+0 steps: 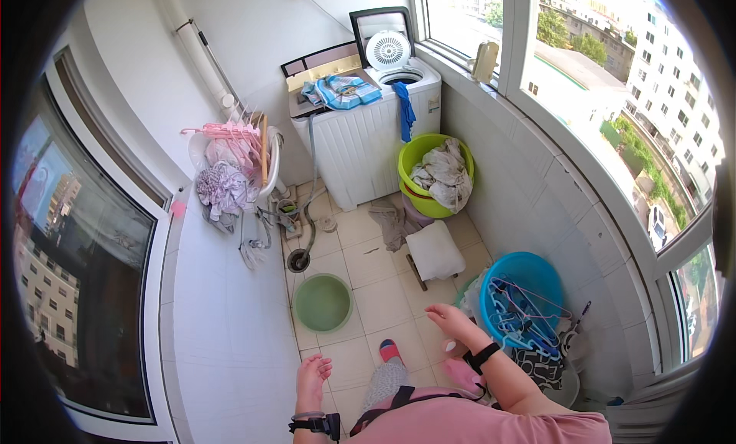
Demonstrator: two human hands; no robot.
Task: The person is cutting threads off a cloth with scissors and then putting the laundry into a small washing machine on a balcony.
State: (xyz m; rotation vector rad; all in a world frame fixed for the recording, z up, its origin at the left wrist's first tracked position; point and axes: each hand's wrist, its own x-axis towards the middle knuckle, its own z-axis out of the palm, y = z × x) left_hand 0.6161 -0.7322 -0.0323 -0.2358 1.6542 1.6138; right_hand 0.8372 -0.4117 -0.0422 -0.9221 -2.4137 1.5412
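My left hand (pixel 313 376) hangs low at the bottom, empty, its fingers slightly curled and apart, below a green plastic basin (pixel 323 303) on the tiled floor. My right hand (pixel 451 321) reaches forward with nothing seen in it, just left of a blue tub (pixel 520 271) full of plastic hangers (pixel 526 317). Farther ahead stands a white twin-tub washing machine (pixel 368 151) with its round spin lid raised. A blue-and-white striped cloth (pixel 348 92) lies on its top, and a blue cloth (pixel 405 112) hangs down its front.
A lime-green tub (pixel 409 156) with pale laundry (pixel 443 174) stands right of the machine. A cloth-covered stool (pixel 435 251) is nearer me. Left, a white basket (pixel 275 162) holds clothes and pink hangers (pixel 230 131). A grey hose (pixel 312 214) runs to a floor drain (pixel 298 261).
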